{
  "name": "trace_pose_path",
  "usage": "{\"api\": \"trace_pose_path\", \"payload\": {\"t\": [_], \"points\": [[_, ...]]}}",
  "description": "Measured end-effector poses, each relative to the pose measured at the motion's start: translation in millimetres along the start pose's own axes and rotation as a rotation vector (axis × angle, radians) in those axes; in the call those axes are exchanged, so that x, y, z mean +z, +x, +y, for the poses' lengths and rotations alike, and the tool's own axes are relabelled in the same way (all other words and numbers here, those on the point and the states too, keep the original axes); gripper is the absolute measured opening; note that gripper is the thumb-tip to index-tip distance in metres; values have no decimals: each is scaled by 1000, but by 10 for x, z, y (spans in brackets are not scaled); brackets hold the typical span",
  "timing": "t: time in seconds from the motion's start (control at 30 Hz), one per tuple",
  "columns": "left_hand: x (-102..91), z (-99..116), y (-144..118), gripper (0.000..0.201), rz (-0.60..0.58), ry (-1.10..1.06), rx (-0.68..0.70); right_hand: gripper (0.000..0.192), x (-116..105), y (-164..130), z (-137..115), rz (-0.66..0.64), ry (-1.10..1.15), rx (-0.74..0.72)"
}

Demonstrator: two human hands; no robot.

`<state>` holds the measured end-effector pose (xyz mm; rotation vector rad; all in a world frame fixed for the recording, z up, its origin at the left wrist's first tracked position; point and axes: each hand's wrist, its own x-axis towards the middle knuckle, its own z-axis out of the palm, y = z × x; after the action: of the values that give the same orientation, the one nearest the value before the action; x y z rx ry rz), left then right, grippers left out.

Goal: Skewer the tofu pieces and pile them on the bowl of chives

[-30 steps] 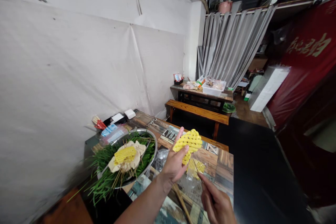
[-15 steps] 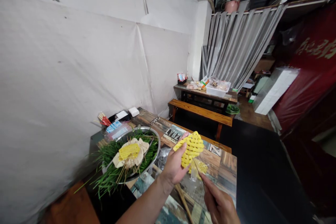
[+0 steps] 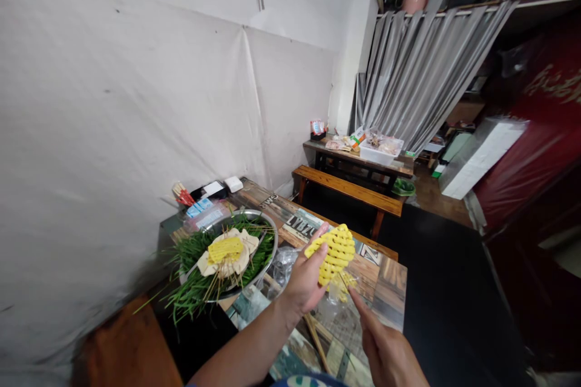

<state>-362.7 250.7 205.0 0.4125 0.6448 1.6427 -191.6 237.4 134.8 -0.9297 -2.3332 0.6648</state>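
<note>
My left hand (image 3: 305, 283) grips a yellow lattice-cut slice (image 3: 336, 253) by its left edge, thumb on the near face, holding it above the table. My right hand (image 3: 388, 347) pinches a thin bamboo skewer (image 3: 344, 280), index finger stretched along it. The skewer's upper end meets the slice's lower edge; how deep it sits inside I cannot tell. Behind and below lies a clear plastic bag with more yellow lattice pieces (image 3: 345, 290). On the left, a metal basin (image 3: 274, 242) holds green chives (image 3: 193, 296), pale skewered slices (image 3: 247, 245) and yellow lattice slices (image 3: 226, 249) on top.
Loose skewers (image 3: 318, 344) lie on the patterned wooden table (image 3: 390, 296) below my hands. Crumpled clear plastic (image 3: 284, 263) sits beside the basin. Red-tipped sticks (image 3: 184, 195) and packets (image 3: 200, 208) stand by the wall. Beyond are a bench (image 3: 349, 190) and another table with a white tub (image 3: 379, 154).
My right hand has moved up closer to the slice, and less of the skewer shows between them. The slice is turned slightly. The whole view has shifted a little.
</note>
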Motion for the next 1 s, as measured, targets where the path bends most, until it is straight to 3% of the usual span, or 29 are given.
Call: {"api": "trace_pose_path", "payload": {"t": [0.2,0.37,0.7,1.0], "points": [[10,37,6,64,33,-15,-38,53,43,-5,-20,18,10,-4],[-10,54,6,63,33,-36,-57,49,103,5,-38,123,73,-9],[-21,17,5,63,42,-41,-15,43,170,87,-141,271,264,27],[30,-49,-21,61,12,-7,83,44,215,120,-151,300,240,0]]}}
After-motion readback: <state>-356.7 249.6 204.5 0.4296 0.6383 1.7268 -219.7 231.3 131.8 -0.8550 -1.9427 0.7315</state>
